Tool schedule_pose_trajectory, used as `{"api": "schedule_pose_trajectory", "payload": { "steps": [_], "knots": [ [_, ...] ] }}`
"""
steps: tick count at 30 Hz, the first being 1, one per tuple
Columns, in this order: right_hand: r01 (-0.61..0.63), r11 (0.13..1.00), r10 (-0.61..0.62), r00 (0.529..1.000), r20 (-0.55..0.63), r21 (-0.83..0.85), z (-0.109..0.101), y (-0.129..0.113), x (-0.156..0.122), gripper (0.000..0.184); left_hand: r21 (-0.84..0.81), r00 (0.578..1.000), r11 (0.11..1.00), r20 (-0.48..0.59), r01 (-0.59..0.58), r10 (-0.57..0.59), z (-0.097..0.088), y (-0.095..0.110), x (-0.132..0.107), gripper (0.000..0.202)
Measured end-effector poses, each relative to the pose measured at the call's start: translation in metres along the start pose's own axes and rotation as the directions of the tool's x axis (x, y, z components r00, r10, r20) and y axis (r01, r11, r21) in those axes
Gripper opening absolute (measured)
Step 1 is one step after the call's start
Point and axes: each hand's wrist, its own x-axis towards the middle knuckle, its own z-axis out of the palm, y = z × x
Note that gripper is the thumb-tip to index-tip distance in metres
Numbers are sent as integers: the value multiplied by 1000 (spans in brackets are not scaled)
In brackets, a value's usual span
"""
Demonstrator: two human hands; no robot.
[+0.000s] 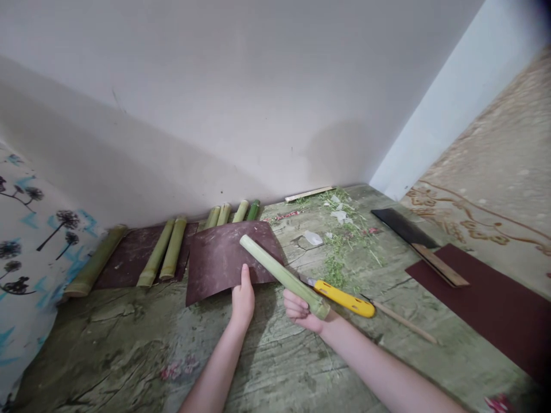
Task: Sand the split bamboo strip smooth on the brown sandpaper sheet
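My left hand [243,301] pinches the near edge of a dark brown sheet of sandpaper [219,255], thumb on top, holding it tilted above the table. In my right hand [301,312] lies a pale green bamboo tube [279,272], fingers wrapped around its lower end. The tube slants up and to the left, its far end in front of the sandpaper's right part. Just right of my right hand rests a yellow utility knife [344,298], its blade end partly behind the tube. Beside the knife is a thin wooden stick [404,321].
Several bamboo pieces [174,249] lie at the left and back, some on another brown sheet [124,258]. Green plant sprigs [340,252] and whitish scraps [313,237] are at centre right. Farther right are a black strip [402,226], a wooden strip [443,265] and a reddish-brown sheet [486,304].
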Motion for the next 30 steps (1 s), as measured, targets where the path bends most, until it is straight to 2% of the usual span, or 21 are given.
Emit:
{"api": "schedule_pose_trajectory", "payload": {
  "steps": [8, 14, 19, 24, 28, 30],
  "knots": [
    [-10, 995, 9, 1000, -12, -99, 2, 1, 0, 24, 13, 999, 999, -12, 42, -42, 0, 4, -1, 64],
    [-23, 975, 27, 1000, 13, -221, 11, 5, 3, 34, -26, 999, 998, -17, 50, -50, 1, 4, -1, 66],
    [-31, 969, 31, 999, -4, -245, 15, 4, 4, 35, -5, 998, 998, -15, 62, -62, 2, 4, -2, 72],
    [-50, 960, 38, 998, -48, -275, 12, 5, 6, 35, -34, 999, 999, -6, 36, -36, 0, 1, 1, 65],
    [-13, 912, -35, 993, -109, -411, 7, 12, 9, 21, -120, 997, 990, 4, 74, -74, 3, -8, 9, 53],
    [-2, 840, -100, 982, -158, -542, 9, 15, 10, 35, -164, 997, 984, -15, 70, -73, 4, -11, 11, 49]
  ]
}}
